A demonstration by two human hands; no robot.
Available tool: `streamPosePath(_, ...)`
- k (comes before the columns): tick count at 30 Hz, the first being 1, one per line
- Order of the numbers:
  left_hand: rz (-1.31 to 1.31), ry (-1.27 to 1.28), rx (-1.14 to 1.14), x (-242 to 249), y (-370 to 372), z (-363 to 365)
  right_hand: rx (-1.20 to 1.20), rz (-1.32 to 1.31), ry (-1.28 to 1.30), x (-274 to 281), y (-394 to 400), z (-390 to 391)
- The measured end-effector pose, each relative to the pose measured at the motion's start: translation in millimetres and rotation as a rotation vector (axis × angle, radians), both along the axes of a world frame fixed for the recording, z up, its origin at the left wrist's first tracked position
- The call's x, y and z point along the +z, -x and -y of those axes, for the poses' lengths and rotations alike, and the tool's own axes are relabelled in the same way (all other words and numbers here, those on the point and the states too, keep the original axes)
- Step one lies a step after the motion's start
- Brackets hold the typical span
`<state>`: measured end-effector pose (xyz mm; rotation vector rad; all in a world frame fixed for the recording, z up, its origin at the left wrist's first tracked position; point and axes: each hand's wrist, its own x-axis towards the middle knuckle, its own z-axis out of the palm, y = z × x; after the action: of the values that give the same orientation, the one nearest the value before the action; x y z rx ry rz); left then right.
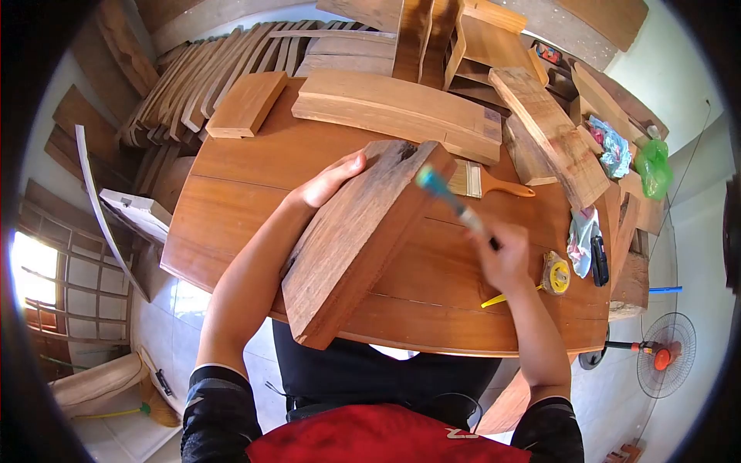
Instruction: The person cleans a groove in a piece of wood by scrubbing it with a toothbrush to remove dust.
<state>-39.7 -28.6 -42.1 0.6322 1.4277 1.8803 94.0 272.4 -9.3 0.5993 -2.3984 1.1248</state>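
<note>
Left hand (pixel 333 179) grips the top edge of the tilted plank (pixel 356 239), right hand (pixel 505 258) clenched round a blue-tipped tool (pixel 451 203) pointing to ten o'clock

One head-worn fisheye view looks steeply down, close over the round wooden table (pixel 231 185).

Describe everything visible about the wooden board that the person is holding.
The wooden board is a thick, long brown slab with visible grain and a dark blemish near its far end. It lies tilted on the round table, its near corner jutting past the edge. The left hand grips its far left edge; the right hand holds a blue-handled tool over its far corner.
</note>
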Motion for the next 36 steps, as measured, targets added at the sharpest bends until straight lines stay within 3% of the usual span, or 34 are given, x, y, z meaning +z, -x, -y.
streamPosePath(3, -0.025, 0.029, 0.02, 0.8, 3.6, 1.2, 0.288, -0.059, -0.177, 4.9, -6.1, 11.9)
streamPosePath(4, -0.032, 0.047, 0.027, 0.2, 3.8, 1.6, 0.201, -0.113, -0.215, 10.8, -4.4, 11.0)
streamPosePath(7, -0.001, -0.003, 0.014, 9.6, -4.5, -0.4, -0.2, 0.07, 0.065, 7.4, 3.1, -5.4)
streamPosePath(8, -0.008, -0.011, -0.01, 4.9, -0.8, 0.6, -0.193, -0.023, 0.012, 0.1, 5.1, -10.7)
streamPosePath(11, -0.075, -0.034, -0.016, 11.6, -2.5, -4.3, 0.232, -0.079, -0.2, -2.0, -3.8, -2.9)
streamPosePath(14, -0.034, -0.064, 0.005, 4.3, -0.1, 2.1, 0.18, -0.041, -0.165, 7.4, -0.9, 1.6)
streamPosePath(17, -0.007, -0.04, 0.002, 5.9, -1.4, 3.2, -0.137, -0.02, 0.15, 3.8, 4.6, 0.8)
streamPosePath(21, 0.043, -0.034, 0.017, 2.0, -2.3, 4.6, 0.369, 0.179, -0.181, 14.6, -11.3, 12.8)
streamPosePath(24, -0.004, 0.017, 0.058, -0.9, 2.3, 5.6, 0.087, 0.212, -0.004, -3.2, 1.0, -4.8)
streamPosePath(27, -0.017, 0.062, 0.092, 3.3, -3.1, 1.4, 0.058, 0.23, 0.201, -7.7, 1.6, 0.1)
streamPosePath(28, -0.029, 0.081, 0.103, 7.4, -2.8, -0.5, 0.246, 0.273, 0.112, -0.9, -5.3, 2.4)
streamPosePath(31, -0.048, 0.094, 0.079, 10.0, -2.5, 0.1, 0.422, 0.33, -0.184, 5.9, -11.7, 8.5)
streamPosePath(32, -0.039, 0.095, 0.081, 10.1, -3.2, 0.7, 0.354, 0.388, -0.137, 1.4, -7.0, 0.4)
streamPosePath(35, -0.006, 0.079, 0.087, 11.7, -5.2, -1.1, 0.03, 0.17, 0.229, -14.0, 13.3, -9.4)
streamPosePath(36, 0.015, 0.072, 0.078, 14.0, -7.3, -1.6, -0.041, 0.404, 0.178, 1.7, 7.8, -13.0)
